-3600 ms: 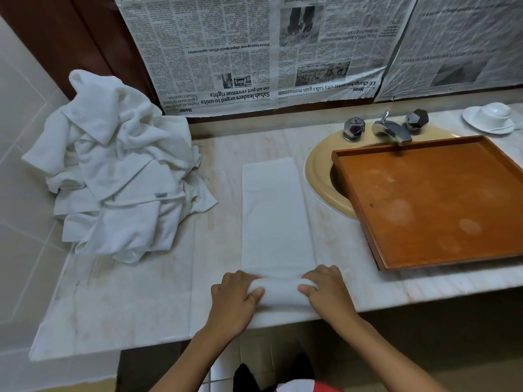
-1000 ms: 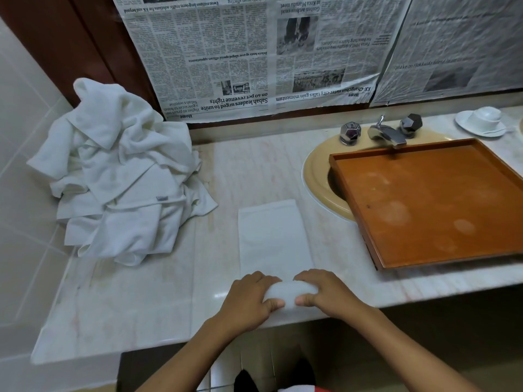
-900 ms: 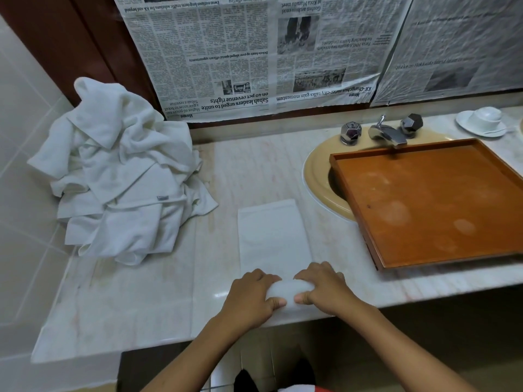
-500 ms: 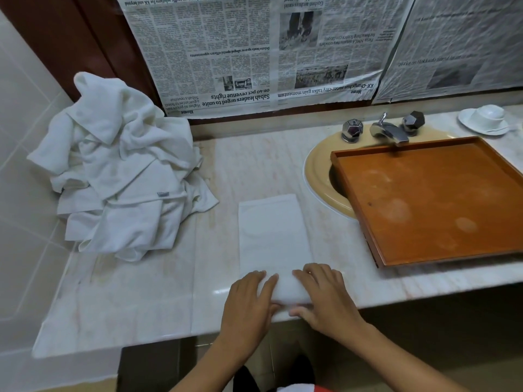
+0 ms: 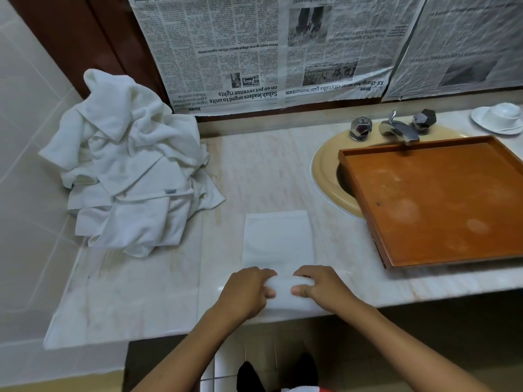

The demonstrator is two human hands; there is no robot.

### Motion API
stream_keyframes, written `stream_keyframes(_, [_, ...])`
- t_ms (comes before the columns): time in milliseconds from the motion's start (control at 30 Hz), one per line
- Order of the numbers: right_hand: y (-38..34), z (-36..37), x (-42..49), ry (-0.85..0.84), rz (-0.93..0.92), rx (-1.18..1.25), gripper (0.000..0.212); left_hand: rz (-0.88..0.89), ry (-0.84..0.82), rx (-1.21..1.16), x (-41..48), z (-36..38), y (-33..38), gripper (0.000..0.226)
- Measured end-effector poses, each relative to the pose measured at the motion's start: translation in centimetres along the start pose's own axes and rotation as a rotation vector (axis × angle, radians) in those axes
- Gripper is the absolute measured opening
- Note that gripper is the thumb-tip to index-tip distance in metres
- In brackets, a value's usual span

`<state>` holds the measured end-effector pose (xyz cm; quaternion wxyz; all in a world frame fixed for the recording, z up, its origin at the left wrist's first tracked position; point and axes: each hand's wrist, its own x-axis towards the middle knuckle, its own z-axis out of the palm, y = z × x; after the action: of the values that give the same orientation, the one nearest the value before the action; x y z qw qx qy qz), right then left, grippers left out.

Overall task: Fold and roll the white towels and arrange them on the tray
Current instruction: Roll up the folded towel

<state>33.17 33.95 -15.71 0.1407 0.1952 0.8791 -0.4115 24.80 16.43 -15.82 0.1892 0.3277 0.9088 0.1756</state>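
At the desk's [image 5: 263, 165] front edge, the left hand [image 5: 249, 291] and right hand [image 5: 319, 290] each curl around one end of the towel's [image 5: 278, 239] rolled part, likely to keep it tight and even, with its flat tail lying left of the tray [image 5: 424, 199].
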Motion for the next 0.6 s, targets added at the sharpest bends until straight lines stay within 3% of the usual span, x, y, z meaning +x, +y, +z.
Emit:
stream_keyframes(100, [-0.6, 0.7, -0.1, 0.168, -0.009, -0.230, 0.035, -0.011, 0.018, -0.029, 0.5, -0.4, 0.0, 0.041])
stream_keyframes(267, [0.1, 2.7, -1.5, 0.510, -0.342, -0.410, 0.021, 0.220, 0.408, 0.117, -1.3, 1.1, -0.6, 0.026])
stream_keyframes(300, [0.5, 3.1, -1.8, 0.530, -0.414, -0.447, 0.017, 0.263, 0.477, 0.129, -1.7, 1.7, -0.7, 0.022])
stream_keyframes(367, [1.6, 3.5, -2.4, 0.531, -0.479, -0.500, 0.027, 0.299, 0.540, 0.123, -2.7, 2.9, -1.2, 0.012])
stream_keyframes(500, [3.1, 3.6, -2.2, 0.411, -0.475, -0.614, 0.068, 0.283, 0.389, 0.180, -3.5, 4.1, -2.4, 0.062])
stream_keyframes(600, [3.0, 2.8, -0.9, 0.419, -0.509, -0.595, 0.072, 0.241, 0.293, 0.167, -2.3, 3.6, -2.6, 0.087])
